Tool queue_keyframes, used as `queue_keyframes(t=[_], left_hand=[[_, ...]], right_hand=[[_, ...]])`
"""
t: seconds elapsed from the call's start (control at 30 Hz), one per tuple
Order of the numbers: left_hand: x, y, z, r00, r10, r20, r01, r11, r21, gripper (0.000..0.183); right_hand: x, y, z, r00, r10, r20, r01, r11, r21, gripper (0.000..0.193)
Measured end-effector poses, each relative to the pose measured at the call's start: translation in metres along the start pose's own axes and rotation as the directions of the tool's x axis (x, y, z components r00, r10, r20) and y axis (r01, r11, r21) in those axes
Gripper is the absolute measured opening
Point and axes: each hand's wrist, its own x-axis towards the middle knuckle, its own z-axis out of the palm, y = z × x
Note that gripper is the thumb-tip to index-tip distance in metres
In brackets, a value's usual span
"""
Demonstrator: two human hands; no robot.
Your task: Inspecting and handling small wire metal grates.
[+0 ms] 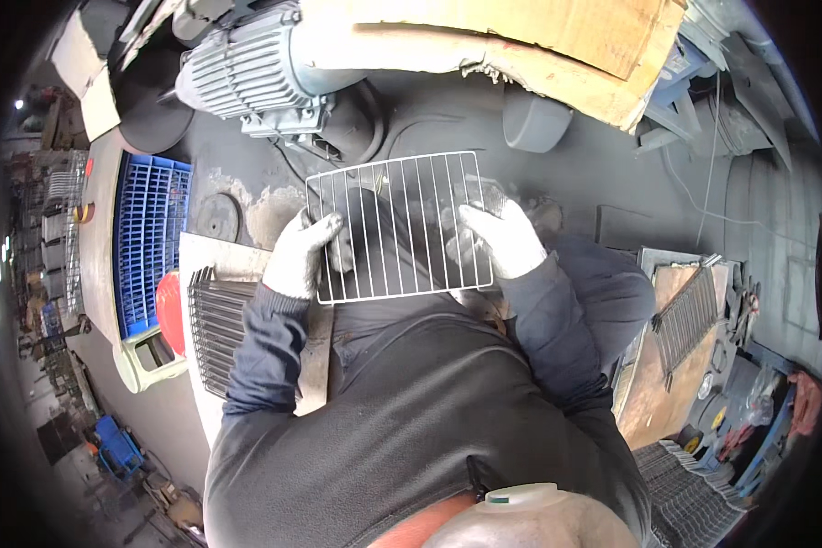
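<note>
A rectangular wire rack point(402, 228) with a thin bright frame and several parallel bars is held up in front of me, above my lap. My left hand point(303, 251), in a white glove, grips its left edge, thumb on the near side and fingers behind the bars. On the opposite edge, my right hand point(504, 239), gloved the same way, clasps the frame with its fingers partly seen through the wires. Beside my left arm, a stack of dark wire racks point(217, 329) lies on a pale board point(315, 365).
An electric motor point(247, 73) and torn cardboard point(521, 46) stand ahead of me. At left are a blue plastic crate point(151, 242) and a red round object point(170, 310). More dark racks point(687, 320) rest on a wooden board point(653, 393) at right. A cable point(749, 219) hangs beyond.
</note>
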Motion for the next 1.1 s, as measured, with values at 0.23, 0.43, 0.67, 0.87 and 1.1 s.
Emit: queue_keyframes(t=[0.23, 0.43, 0.67, 0.87, 1.1], left_hand=[[-0.041, -0.034, 0.052, 0.995, 0.066, -0.077, -0.073, 0.994, -0.085, 0.014], [-0.050, -0.058, 0.088, 0.996, 0.085, -0.005, -0.084, 0.992, 0.095, 0.022], [-0.110, 0.005, 0.045, 0.875, 0.447, -0.185, -0.224, 0.714, 0.664, 0.043], [-0.183, 0.044, -0.070, 0.585, 0.652, -0.483, 0.383, 0.303, 0.873, 0.048], [-0.254, -0.048, -0.353, 0.515, 0.615, -0.598, 0.655, 0.169, 0.737, 0.060]], right_hand=[[-0.043, 0.024, -0.030, 0.994, -0.107, 0.010, 0.106, 0.994, 0.028, 0.033], [-0.116, 0.024, -0.068, 0.967, -0.216, -0.139, 0.208, 0.976, -0.067, 0.043], [-0.272, -0.036, -0.118, 0.288, -0.751, -0.595, 0.666, 0.603, -0.439, 0.040], [-0.338, -0.039, -0.229, -0.226, -0.938, -0.263, -0.047, 0.280, -0.959, 0.026], [-0.320, -0.024, -0.308, 0.165, -0.986, -0.017, -0.830, -0.130, -0.542, 0.048]])
